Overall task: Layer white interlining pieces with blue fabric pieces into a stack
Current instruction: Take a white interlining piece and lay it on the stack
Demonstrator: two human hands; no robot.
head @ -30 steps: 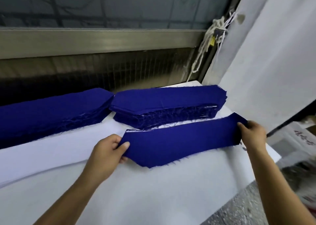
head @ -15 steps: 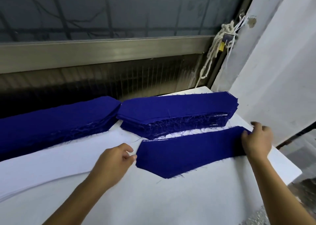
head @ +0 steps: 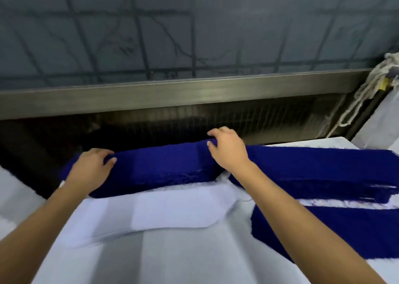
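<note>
Now left hand and right hand, fingers curled, grip opposite ends of the blue fabric stack.

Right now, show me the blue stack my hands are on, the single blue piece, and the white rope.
blue stack (head: pixel 164 167), head view, middle of its top face.
single blue piece (head: pixel 362 229), head view, its flat middle.
white rope (head: pixel 377 74), head view, the knotted bundle.
</note>
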